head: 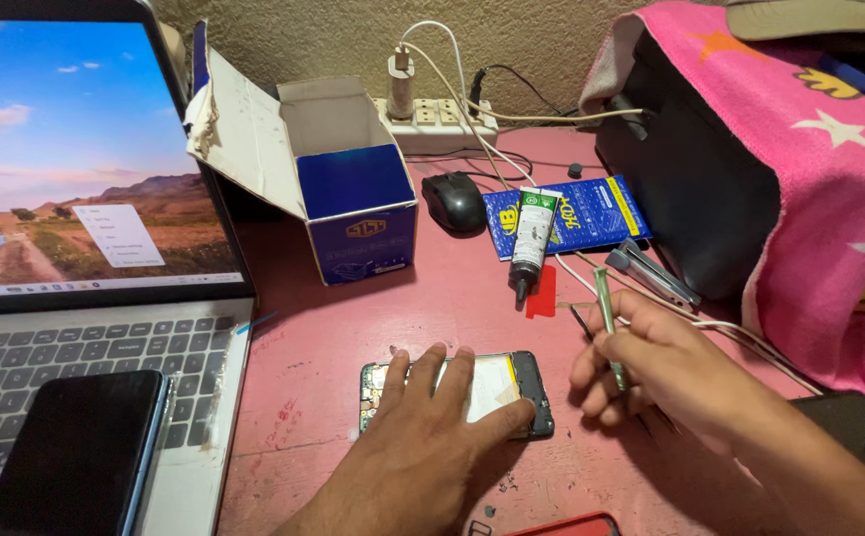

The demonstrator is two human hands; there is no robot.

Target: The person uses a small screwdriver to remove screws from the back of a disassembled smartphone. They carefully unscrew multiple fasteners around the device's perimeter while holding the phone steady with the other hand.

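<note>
An opened phone (512, 382) lies flat on the pink table (353, 328), its back removed, showing a pale battery and a green circuit board at its left end. My left hand (423, 432) presses down on it, fingers spread over the left and middle. To the right of the phone, my right hand (651, 372) grips a thin green-handled screwdriver (606, 313) upright, its tip hidden in my fingers.
An open laptop (85, 328) stands at left with a dark phone (75, 452) on its keyboard. An open blue box (353, 213), black mouse (454, 201), glue tube (532, 238), blue packet (591, 210), tweezers (651, 273), power strip (432, 117) and pink-towel-covered object (800, 169) surround the work spot.
</note>
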